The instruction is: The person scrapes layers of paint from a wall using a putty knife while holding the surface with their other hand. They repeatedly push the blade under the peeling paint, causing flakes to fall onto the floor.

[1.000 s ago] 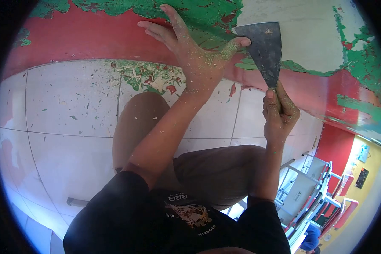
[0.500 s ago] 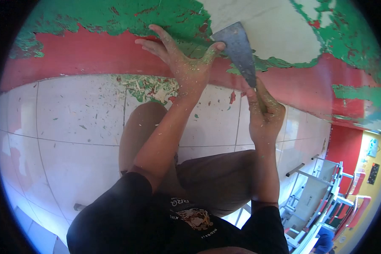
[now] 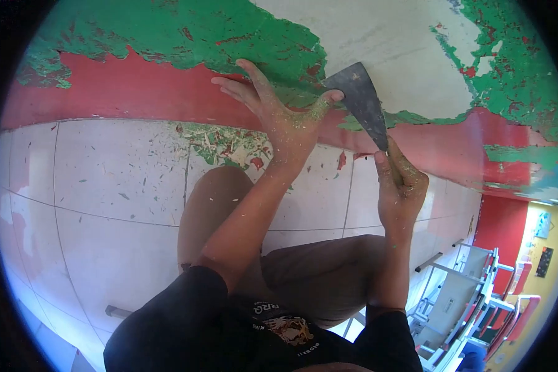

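My right hand point(image 3: 403, 186) grips a paint scraper point(image 3: 361, 102) near the base of its wide, dark metal blade; the handle is hidden in my fist. The blade's broad edge points up and left, over the ragged border where green paint point(image 3: 254, 37) meets a bare whitish patch point(image 3: 397, 49) of wall. My left hand point(image 3: 285, 118) is spread, fingers toward the lower wall and thumb tip right at the blade's left side. Green flecks dust both hands. Below the green, the wall shows a red band point(image 3: 136, 90).
Paint chips point(image 3: 229, 146) lie heaped on the white tile floor point(image 3: 118, 180) by the wall, with flakes scattered leftward. My bent knee point(image 3: 214, 192) is beside the heap. Metal-framed furniture point(image 3: 459, 291) stands at the right, near a yellow wall point(image 3: 545, 248).
The whole view has shifted, so the wall and both hands sit lower in the picture. The scraper stays in my right hand, and my left hand remains spread beside the blade.
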A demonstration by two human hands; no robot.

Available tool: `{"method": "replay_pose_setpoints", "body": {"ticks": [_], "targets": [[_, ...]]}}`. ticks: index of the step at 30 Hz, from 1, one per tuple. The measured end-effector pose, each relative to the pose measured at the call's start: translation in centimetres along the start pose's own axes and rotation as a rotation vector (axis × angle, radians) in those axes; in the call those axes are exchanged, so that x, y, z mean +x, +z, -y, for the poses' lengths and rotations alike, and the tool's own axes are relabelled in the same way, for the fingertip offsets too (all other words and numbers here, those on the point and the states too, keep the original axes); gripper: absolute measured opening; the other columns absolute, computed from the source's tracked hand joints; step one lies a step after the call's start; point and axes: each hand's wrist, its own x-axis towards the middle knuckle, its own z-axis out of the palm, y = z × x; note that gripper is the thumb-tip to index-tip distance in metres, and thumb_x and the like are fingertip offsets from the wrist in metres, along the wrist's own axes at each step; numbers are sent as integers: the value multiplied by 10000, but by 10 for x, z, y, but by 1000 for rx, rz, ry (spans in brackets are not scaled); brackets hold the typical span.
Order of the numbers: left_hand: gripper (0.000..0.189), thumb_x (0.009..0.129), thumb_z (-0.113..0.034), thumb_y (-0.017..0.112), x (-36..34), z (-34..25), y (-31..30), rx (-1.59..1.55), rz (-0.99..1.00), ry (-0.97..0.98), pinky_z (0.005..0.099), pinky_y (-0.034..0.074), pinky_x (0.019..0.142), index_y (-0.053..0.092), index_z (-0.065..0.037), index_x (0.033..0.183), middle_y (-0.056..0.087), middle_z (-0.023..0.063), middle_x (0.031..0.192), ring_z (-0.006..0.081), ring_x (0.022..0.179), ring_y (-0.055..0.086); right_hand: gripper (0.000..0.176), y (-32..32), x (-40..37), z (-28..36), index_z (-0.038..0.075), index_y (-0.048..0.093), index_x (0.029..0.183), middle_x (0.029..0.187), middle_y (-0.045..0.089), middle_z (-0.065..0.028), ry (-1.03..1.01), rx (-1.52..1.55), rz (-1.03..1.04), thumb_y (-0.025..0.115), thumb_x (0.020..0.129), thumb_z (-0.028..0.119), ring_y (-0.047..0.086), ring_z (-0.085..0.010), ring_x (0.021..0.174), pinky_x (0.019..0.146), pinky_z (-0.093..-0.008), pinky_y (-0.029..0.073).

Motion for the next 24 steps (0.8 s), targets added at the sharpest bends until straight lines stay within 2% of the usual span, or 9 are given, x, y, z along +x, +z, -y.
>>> {"method": "replay_pose_setpoints", "body": {"ticks": [2,6,9,11,17,20,21,23,24], "targets": [[1515,633,-639,908,2,-2,-1,9,-2,19,671,14,1192,-102,-121,1636,-280,388,1581,522,1496,-245,332,4,-1,-3,4,682,1305,695,615,-16,-139,66,-51,673,989,107,499,-60,635,617,-226,438],[1500,644,-618,915,-1,-6,-1,-47,-7,-14,657,26,1201,-99,-134,1639,-274,389,1583,519,1502,-229,351,5,-2,-16,7,687,1298,686,595,-16,-183,-17,-91,701,978,151,505,-70,628,608,-224,434],[1489,631,-648,903,0,-2,1,-65,-48,28,685,25,1188,-62,-141,1645,-252,406,1581,549,1496,-209,376,5,0,-31,14,688,1303,658,541,21,-198,90,-64,715,976,198,481,-71,597,580,-234,416],[1486,615,-681,890,0,-1,0,-90,-77,47,715,16,1172,-28,-142,1651,-236,423,1576,578,1487,-196,410,1,2,-35,31,666,1344,627,477,59,106,438,163,705,990,234,435,-48,571,523,-232,370],[1458,621,-706,872,0,-1,-3,-89,-65,10,728,36,1165,-6,-170,1656,-239,411,1583,597,1488,-156,488,2,5,-42,50,614,1408,637,432,73,261,701,337,703,994,293,391,-18,566,469,-197,290],[1454,622,-710,869,1,-1,-4,-111,-42,-3,736,33,1161,1,-168,1656,-243,407,1584,599,1484,-167,465,5,4,-39,36,620,1398,660,462,64,280,645,311,690,1003,272,406,-23,568,483,-201,312],[1457,640,-684,877,1,-1,-5,-70,-22,2,710,51,1175,-35,-165,1652,-253,392,1589,577,1494,-169,465,7,3,-39,36,620,1398,660,462,64,284,644,315,690,1003,272,406,-23,568,483,-201,312],[1463,657,-658,885,0,-1,-7,-29,-4,0,685,69,1189,-71,-162,1647,-263,378,1595,556,1504,-171,440,10,0,-38,31,631,1386,692,525,45,131,390,162,688,1003,242,434,-31,604,531,-209,351],[1470,652,-664,884,0,-1,-6,-16,-6,7,686,68,1188,-74,-161,1646,-269,378,1593,555,1503,-173,440,8,-2,-34,31,631,1386,692,525,45,132,388,165,688,1003,242,434,-31,604,531,-209,351]]}}
